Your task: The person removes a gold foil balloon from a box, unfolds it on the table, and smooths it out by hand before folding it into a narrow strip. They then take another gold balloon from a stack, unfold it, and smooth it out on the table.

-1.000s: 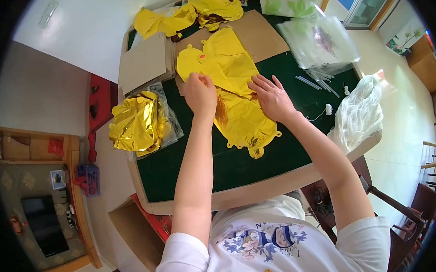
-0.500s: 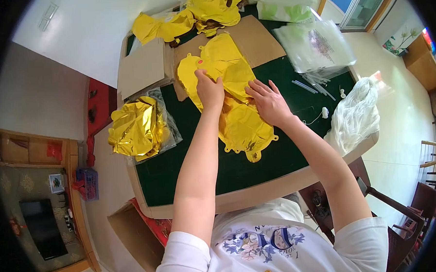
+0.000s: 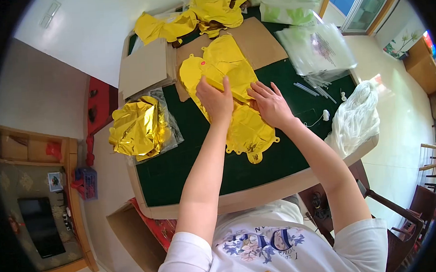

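A flat, deflated gold foil balloon [image 3: 234, 57] with small tabs along its edges and a red dot lies partly on cardboard, partly on the green tabletop. My left hand [image 3: 217, 101] presses on its middle, fingers stretched out and thumb apart. Just to the right, my right hand [image 3: 272, 104] lies with fingers extended on the balloon's right edge. Between the hands the foil is creased across. Its rounded lower end, with a tab at the tip, points toward me.
Packed gold foil [image 3: 137, 125] in a clear bag sits at left, below stacked cardboard sheets [image 3: 144, 66]. More gold balloons [image 3: 217, 9] lie at the back. Clear plastic bags [image 3: 316, 49], thin tubes [image 3: 318, 89] and a bundle of white string [image 3: 356, 118] occupy the right side.
My left hand has slid right and a little down across the foil, with its thumb now lifted higher. My right hand stays almost in place. The foil between the hands looks flatter.
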Demonstrator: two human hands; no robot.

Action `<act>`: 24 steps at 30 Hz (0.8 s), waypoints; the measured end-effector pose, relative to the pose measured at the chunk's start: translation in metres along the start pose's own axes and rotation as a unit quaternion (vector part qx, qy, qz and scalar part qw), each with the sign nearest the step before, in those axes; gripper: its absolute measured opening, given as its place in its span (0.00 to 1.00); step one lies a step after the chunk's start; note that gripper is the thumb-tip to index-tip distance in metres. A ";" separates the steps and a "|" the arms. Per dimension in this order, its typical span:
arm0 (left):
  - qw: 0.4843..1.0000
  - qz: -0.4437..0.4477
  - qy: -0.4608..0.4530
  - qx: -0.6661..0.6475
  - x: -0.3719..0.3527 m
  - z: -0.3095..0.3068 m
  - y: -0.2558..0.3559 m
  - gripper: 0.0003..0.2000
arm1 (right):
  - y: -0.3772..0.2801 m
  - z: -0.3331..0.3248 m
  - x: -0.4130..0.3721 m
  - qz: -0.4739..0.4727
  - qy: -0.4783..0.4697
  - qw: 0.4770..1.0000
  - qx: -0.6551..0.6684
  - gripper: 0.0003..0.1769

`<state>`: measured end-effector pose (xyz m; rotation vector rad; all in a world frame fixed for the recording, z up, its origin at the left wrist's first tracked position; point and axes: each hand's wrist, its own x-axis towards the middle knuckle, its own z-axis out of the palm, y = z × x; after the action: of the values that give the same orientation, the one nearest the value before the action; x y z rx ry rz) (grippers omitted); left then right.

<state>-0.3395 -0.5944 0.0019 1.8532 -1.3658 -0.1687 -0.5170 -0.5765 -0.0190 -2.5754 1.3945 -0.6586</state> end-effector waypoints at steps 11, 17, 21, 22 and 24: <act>0.988 -0.058 -0.129 0.058 0.051 0.001 0.009 0.27 | -0.002 -0.001 0.001 0.006 -0.008 1.000 0.008 0.21; 0.999 -0.022 0.004 0.040 0.038 0.016 0.020 0.27 | 0.000 0.000 0.000 -0.005 -0.007 1.000 -0.001 0.22; 0.981 -0.168 -0.096 0.019 0.042 0.005 0.021 0.30 | 0.003 0.003 -0.002 -0.011 0.002 1.000 -0.003 0.22; 0.987 -0.131 -0.091 0.028 0.045 0.007 0.020 0.30 | 0.003 0.004 -0.001 -0.014 0.006 1.000 -0.003 0.22; 0.994 -0.055 -0.081 0.047 0.048 0.010 0.017 0.30 | 0.002 0.003 0.000 -0.008 0.003 1.000 0.005 0.22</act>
<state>-0.3379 -0.6421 0.0231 2.0323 -1.4007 -0.3229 -0.5171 -0.5775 -0.0221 -2.5819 1.3689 -0.6739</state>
